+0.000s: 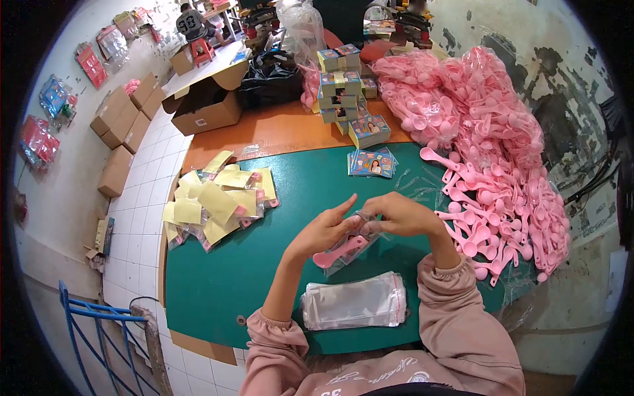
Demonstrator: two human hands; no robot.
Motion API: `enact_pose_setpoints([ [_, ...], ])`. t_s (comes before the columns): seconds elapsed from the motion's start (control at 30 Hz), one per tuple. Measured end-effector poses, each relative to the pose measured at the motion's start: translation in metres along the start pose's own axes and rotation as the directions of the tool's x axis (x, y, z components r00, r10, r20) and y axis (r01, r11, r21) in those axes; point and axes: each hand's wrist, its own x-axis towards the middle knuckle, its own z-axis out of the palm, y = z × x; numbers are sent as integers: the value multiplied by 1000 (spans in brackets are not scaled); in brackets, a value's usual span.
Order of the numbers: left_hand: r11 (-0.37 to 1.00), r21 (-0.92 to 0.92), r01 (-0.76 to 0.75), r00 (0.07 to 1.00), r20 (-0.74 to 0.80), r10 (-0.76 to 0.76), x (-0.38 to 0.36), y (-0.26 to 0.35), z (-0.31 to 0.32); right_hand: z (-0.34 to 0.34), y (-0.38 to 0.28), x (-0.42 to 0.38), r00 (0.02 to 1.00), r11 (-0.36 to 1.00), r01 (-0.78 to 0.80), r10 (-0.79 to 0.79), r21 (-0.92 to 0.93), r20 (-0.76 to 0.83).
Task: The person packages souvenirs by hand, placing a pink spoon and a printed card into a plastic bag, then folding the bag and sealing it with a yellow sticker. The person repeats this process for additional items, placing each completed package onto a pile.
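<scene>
A clear plastic bag with a pink spoon point(340, 253) in or against it hangs between my hands over the green table. My left hand point(328, 228) pinches the bag near its upper edge, thumb raised. Close on its right, my right hand point(401, 214) has its fingers curled down at the same edge; the fingertips are partly hidden. Below lies a stack of clear bags point(354, 301). Several cards point(372, 163) lie beyond my hands. Filled packets with yellow cards point(218, 201) form a pile at the left, and loose pink spoons point(485, 228) are heaped at the right.
Bundled card stacks point(340, 89) stand on the orange tabletop point(277, 135) at the back. Bagged pink spoons point(485, 99) rise at the back right. An open cardboard box point(208, 115) and a black bag point(271, 79) sit behind. A person point(191, 25) sits far off at the upper left.
</scene>
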Motion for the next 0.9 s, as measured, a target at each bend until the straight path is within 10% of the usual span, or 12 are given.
enact_pose_setpoints([
  [0.13, 970, 181, 161, 985, -93, -146, -6, 16, 0, -6, -11, 0, 991, 985, -121, 126, 121, -41],
  [0.33, 941, 281, -189, 981, 16, 193, -8, -1, -21, -13, -3, -1, 900, 896, -363, 408, 255, -155],
  [0.4, 973, 189, -129, 992, 37, 124, -9, -1, -27, -11, 3, -1, 951, 947, -128, 200, 294, -233],
  [0.6, 993, 44, -113, 993, 29, 112, -13, 12, -25, -15, -7, -2, 913, 862, -336, 397, 381, -92],
  [0.9, 984, -159, -75, 997, -22, 72, -27, 30, -36, -24, -18, -6, 889, 772, -245, 421, 587, -182],
])
